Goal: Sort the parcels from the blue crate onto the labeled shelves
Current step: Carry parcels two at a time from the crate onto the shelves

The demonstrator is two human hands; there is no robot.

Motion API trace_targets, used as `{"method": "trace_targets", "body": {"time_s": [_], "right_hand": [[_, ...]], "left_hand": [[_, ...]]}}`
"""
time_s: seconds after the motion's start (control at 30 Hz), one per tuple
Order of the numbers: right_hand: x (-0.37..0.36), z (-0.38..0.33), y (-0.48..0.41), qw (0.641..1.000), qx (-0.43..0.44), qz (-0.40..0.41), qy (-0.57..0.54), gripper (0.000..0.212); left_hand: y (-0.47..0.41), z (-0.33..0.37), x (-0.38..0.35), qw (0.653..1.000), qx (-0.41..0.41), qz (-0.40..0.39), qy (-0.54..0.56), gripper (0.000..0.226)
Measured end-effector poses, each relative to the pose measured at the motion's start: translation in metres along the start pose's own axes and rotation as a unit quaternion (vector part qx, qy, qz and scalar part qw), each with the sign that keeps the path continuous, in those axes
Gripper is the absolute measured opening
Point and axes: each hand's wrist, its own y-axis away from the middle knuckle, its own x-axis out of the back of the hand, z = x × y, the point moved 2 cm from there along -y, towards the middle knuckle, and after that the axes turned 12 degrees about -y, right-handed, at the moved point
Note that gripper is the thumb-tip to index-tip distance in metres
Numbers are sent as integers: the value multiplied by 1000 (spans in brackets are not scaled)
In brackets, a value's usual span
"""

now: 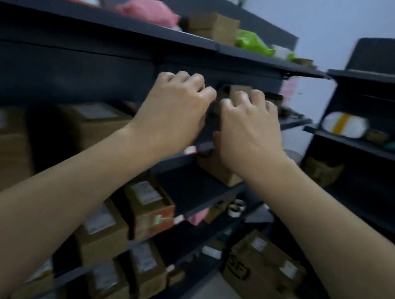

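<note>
Both of my arms reach up toward the dark shelving. My left hand and my right hand hover side by side in front of the second shelf, knuckles toward me and fingers curled away. My palms are hidden, so I cannot make out whether anything is gripped. A small brown cardboard box stands on that shelf just behind my right fingertips. Only a dark gap shows between my hands. The blue crate is not in view. The picture is blurred.
The top shelf carries a pink bag, a brown box and a green bag. Labelled cardboard boxes fill the lower shelves. An SF-marked carton sits on the floor. A second shelving unit on the right holds a white parcel.
</note>
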Motion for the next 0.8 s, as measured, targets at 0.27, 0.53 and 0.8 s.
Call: {"method": "trace_targets", "body": {"time_s": [0.27,0.53,0.8], "right_hand": [[43,224,126,971,-177,-30,159,38],[117,381,288,863,-423,-76,266,42],[181,483,417,710,-600,-106,354,41]], "left_hand": [[-96,256,15,975,-140,93,146,22],[-141,494,70,882,-296,157,332,28],[-150,687,131,759,-419,202,455,29]]}}
